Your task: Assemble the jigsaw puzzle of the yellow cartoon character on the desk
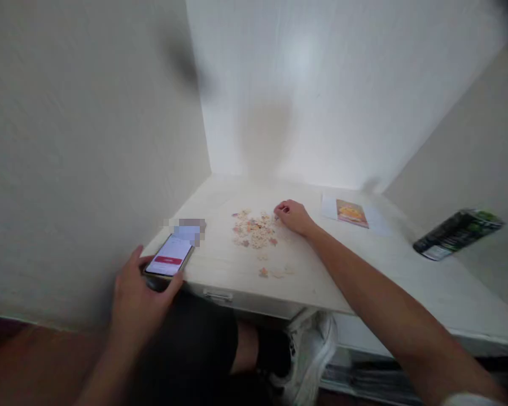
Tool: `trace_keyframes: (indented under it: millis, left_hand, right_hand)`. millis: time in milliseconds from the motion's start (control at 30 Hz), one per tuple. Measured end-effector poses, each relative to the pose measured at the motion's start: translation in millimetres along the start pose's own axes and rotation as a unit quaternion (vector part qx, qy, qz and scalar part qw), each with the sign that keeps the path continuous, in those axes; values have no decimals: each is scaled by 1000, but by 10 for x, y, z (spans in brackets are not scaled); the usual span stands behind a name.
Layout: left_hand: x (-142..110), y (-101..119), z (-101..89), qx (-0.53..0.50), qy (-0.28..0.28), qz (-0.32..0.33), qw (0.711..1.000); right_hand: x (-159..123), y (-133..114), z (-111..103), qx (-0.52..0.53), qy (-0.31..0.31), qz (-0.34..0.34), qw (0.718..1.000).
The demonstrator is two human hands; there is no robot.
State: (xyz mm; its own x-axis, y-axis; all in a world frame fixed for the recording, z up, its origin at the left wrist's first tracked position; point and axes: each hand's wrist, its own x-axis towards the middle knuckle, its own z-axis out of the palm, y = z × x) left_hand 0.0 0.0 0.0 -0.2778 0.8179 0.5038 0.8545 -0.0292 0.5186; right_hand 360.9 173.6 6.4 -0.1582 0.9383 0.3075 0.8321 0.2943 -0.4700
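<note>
Head view: one phone, left hand fingers clasping its near end. One scatter of puzzle pieces, too small to count, just left of the right hand's curled fingers; can't tell if they pinch one. Right of those fingers: one picture sheet, one can.

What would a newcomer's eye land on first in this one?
Probably the loose pile of small, pale and orange jigsaw-like pieces mid-table, with the bare right hand at its right edge. Next, the lit rectangular phone with a red bar onscreen, in the bare left hand at the white table's near left edge. The black-and-green cylindrical can stands out at right.
</note>
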Motion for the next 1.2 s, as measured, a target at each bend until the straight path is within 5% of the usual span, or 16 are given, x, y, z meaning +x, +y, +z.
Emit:
trace_keyframes:
  millis: [300,667,800,1067,1200]
  left_hand:
    - [-10,-71,54,2,43,84,996]
    - [-216,70,48,-9,99,240,966]
    - [-460,161,168,-121,-9,337,934]
    - [-1153,354,536,-211,-250,319,889]
    - [-1472,256,815,-258,-291,353,851]
  right_hand:
    - [-89,-199,-65,40,-84,-90,992]
    - [-59,-191,28,79,-110,-89,987]
    - [-99,-255,15,60,-120,-107,985]
    - [-144,-327,-25,85,-147,-99,980]
    - [-128,-298,-10,120,-153,-101,976]
